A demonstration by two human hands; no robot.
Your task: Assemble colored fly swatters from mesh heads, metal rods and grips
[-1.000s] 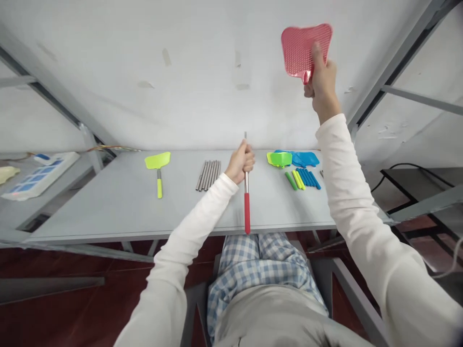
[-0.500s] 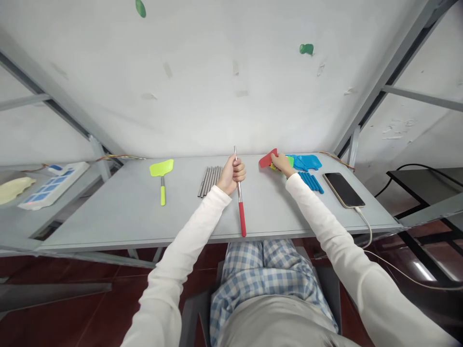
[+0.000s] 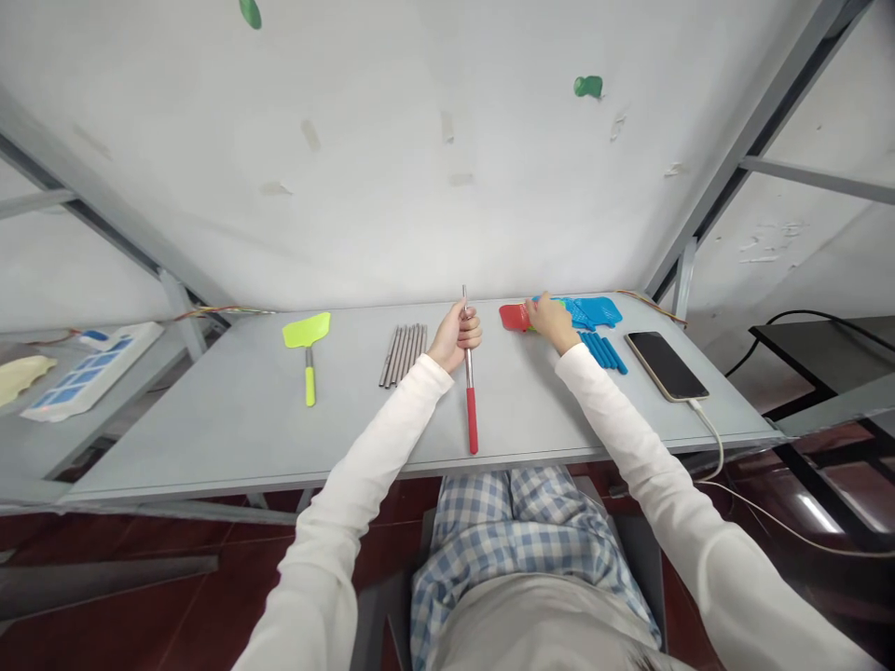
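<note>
My left hand point(image 3: 456, 337) is closed around a slim metal rod point(image 3: 469, 370) with a red handle point(image 3: 472, 424), held with its tip pointing toward the wall. My right hand point(image 3: 552, 321) is over a pile of flat plastic fly swatter heads, its fingers curled down onto them. A red swatter head point(image 3: 515, 318) lies just left of those fingers, and blue swatter heads point(image 3: 599, 311) extend to the right. Bits of green show under the hand. Which piece the fingertips grip is hidden. Blue handle tubes point(image 3: 605, 352) lie beside the right wrist.
Several metal rods point(image 3: 404, 355) lie in a row left of my left hand. Farther left is a yellow-green swatter point(image 3: 309, 359). A phone point(image 3: 667, 365) with a white cable point(image 3: 714, 438) lies at right. A power strip point(image 3: 94, 371) sits on the left surface.
The red swatter head, earlier tilted up in my right hand, now lies lower and flatter. My right fingers have shifted onto the pieces beside it. My left hand still holds the rod.
</note>
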